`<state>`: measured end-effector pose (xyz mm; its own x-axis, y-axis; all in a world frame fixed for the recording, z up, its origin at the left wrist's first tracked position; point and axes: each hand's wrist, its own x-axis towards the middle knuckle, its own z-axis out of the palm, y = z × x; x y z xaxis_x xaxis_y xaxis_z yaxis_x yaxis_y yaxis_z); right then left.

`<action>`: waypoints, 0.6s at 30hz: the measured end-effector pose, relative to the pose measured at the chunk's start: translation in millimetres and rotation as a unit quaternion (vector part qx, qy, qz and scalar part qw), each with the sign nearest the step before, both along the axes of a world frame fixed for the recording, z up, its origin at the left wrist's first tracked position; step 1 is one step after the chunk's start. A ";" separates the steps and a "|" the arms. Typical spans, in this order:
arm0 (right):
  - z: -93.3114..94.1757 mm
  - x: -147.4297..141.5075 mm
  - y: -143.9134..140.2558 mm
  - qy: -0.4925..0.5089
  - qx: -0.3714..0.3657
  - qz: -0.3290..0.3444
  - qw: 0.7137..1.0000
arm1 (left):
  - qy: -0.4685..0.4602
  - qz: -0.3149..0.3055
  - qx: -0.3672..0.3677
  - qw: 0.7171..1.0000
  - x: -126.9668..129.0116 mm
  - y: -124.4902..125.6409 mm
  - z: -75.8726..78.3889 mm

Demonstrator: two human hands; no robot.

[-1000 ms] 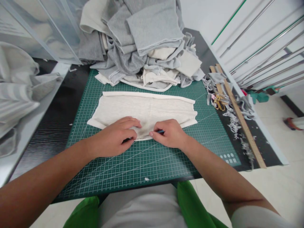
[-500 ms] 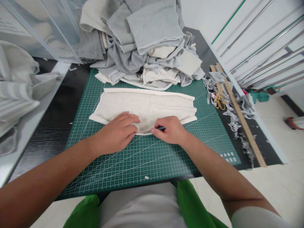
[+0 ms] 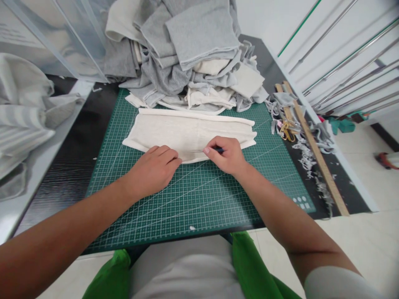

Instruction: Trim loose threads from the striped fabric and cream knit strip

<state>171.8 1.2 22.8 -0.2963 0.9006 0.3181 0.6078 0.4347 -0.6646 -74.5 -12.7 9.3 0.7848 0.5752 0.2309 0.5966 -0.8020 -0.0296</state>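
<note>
A cream knit fabric piece point(image 3: 174, 128) lies spread across the green cutting mat point(image 3: 193, 199), its long edges curled into rolls. My left hand point(image 3: 157, 168) is closed over the near edge of this fabric, fingers bent and the thumb close to them. To its right, my right hand point(image 3: 227, 154) pinches a thin tool with a dark blue handle point(image 3: 220, 150). A slender metal-looking tip points left from the fingers, over the fabric near its front edge. The tool's exact kind cannot be made out, as the fingers cover much of it.
Behind the fabric rises a tall pile of grey and cream knit pieces point(image 3: 202, 37). On the right lie a wooden ruler point(image 3: 321, 160), gold-handled scissors point(image 3: 286, 132) and grey fabric scraps point(image 3: 307, 160). Striped cloth point(image 3: 21, 124) sits at the left. A metal rack point(image 3: 349, 74) stands beyond the table.
The cream fabric's near edge has shifted away from me. My right hand has moved slightly away and right, and more of the tool's thin tip shows. The left hand stays at the near edge.
</note>
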 end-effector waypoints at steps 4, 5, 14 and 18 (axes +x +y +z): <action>13.2 -12.1 -18.5 0.071 -0.014 -0.035 0.997 | 0.003 -0.017 -0.004 1.000 2.4 -4.0 3.1; 14.5 -14.1 -21.7 0.075 -0.020 -0.035 0.996 | 0.004 -0.024 -0.011 1.000 3.1 -4.5 3.7; 8.6 -17.3 -21.1 0.042 -0.151 -0.012 0.988 | 0.025 -0.040 -0.036 0.998 4.7 -9.3 4.4; 7.8 -15.9 -16.9 -0.022 -0.179 -0.011 0.984 | 0.023 -0.045 -0.050 0.997 4.4 -12.4 4.8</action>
<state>156.0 -15.6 30.5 -0.2818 0.9589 -0.0328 0.6454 0.1641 -0.7460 -70.1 -25.1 14.1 0.8426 0.5205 0.1383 0.5220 -0.8525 0.0284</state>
